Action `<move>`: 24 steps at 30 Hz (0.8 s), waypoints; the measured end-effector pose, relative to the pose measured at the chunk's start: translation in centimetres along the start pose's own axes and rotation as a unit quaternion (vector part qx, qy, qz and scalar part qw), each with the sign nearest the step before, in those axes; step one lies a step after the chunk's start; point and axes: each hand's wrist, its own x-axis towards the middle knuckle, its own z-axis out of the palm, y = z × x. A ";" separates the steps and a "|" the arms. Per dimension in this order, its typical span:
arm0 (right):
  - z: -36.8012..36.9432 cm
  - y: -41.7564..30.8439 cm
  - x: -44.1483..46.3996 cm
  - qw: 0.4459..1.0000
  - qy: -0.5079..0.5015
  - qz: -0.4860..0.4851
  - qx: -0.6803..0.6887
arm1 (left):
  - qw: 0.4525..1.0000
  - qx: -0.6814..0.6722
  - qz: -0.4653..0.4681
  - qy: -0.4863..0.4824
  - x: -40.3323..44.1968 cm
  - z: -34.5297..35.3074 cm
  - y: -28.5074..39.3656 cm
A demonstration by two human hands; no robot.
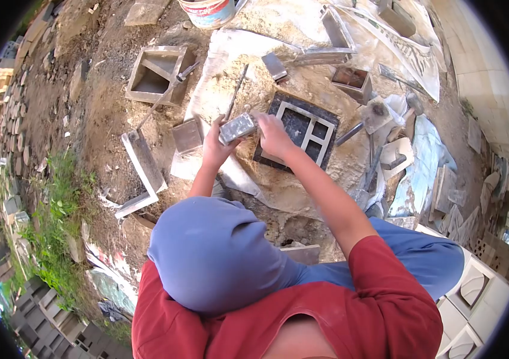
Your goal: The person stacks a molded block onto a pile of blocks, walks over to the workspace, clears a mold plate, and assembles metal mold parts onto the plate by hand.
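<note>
Gripped in the left hand (219, 143), just left of the frame's centre, we see a small grey block (239, 128), the fingers and thumb closed about its left end and underside. We note its form: roughly rectangular, with softened corners, a mottled pale-grey upper face and darker sides, lying slightly aslant with its right end higher. Beside that end we find the right hand (276, 136), its fingers curled; we cannot tell whether they touch the block or hold anything.

Partly behind the right hand, right of centre, we observe a dark square board (296, 103) bearing a pale lattice frame (309, 130) with one large opening and two smaller ones. Just left of the left hand lies a brown square slab (187, 137), and above the hand a thin dark rod (239, 88) points toward the top of the frame. In the upper left we see an open box (156, 67) with a slanting crossbar; below it, at left, lies an L-shaped piece (147, 164). At the top edge stands a bucket (208, 15) with a red and blue label. In the lower half we recognise a blue-clad knee (212, 257) and a red shirt (380, 299).
</note>
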 end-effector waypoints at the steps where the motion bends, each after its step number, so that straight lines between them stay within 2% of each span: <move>1: -0.2 -0.4 0.4 1.000 -0.006 0.001 0.008 | 0.997 -0.064 -0.039 0.035 -0.4 0.1 -0.6; 2: -0.3 -1.0 0.4 1.000 -0.009 -0.001 0.010 | 0.997 -0.062 -0.041 0.037 -0.7 0.3 -1.2; 4: -2.3 -3.9 0.2 0.997 0.051 -0.058 -0.014 | 0.993 -0.099 -0.069 0.008 -0.7 0.8 -1.6; 5: -3.1 -5.2 0.0 0.996 -0.001 -0.081 -0.041 | 0.992 -0.101 -0.069 0.010 -0.7 1.0 -1.6; 6: -2.8 -5.7 -0.5 0.996 -0.003 -0.081 -0.043 | 0.997 -0.062 -0.038 0.031 -0.6 1.1 -1.2; 8: -2.4 -6.2 -1.2 0.980 -0.047 -0.147 -0.128 | 0.997 0.016 0.024 0.070 -0.6 1.4 -0.3; 10: -3.2 -3.1 -0.5 0.978 -0.064 -0.145 -0.134 | 0.999 0.009 -0.007 0.053 -0.6 -0.1 2.6; 11: -3.2 -0.5 -0.1 0.973 -0.077 -0.013 -0.219 | 0.998 0.018 0.005 0.056 -0.5 -0.7 3.2; 12: -3.9 -0.2 0.4 0.943 -0.090 0.120 -0.298 | 0.998 0.028 0.015 0.060 -0.6 -1.0 3.6; 13: -4.2 -0.3 0.3 0.943 -0.085 0.122 -0.297 | 0.996 0.051 0.019 0.065 -0.5 -1.2 3.9; 15: -5.6 -1.4 -0.1 0.984 0.041 0.040 -0.166 | 0.995 0.074 0.037 0.058 0.4 -1.6 4.5; 16: -6.1 -3.0 0.0 0.984 0.042 0.040 -0.167 | 0.993 0.094 0.050 0.052 0.6 -1.6 4.9; 18: -5.6 -6.2 0.4 0.982 -0.049 -0.169 -0.065 | 0.994 0.084 0.052 0.054 0.7 -1.3 5.7; 20: -3.7 -3.6 0.4 0.985 -0.022 -0.164 -0.054 | 0.994 0.070 0.057 0.061 0.8 -1.5 6.4; 22: -3.6 1.3 0.9 0.977 -0.087 0.061 -0.186 | 0.991 0.089 0.053 0.079 0.4 -1.6 6.1; 24: -4.2 1.1 -0.3 0.977 -0.061 0.088 -0.182 | 0.991 0.086 0.037 0.090 0.1 -1.8 6.0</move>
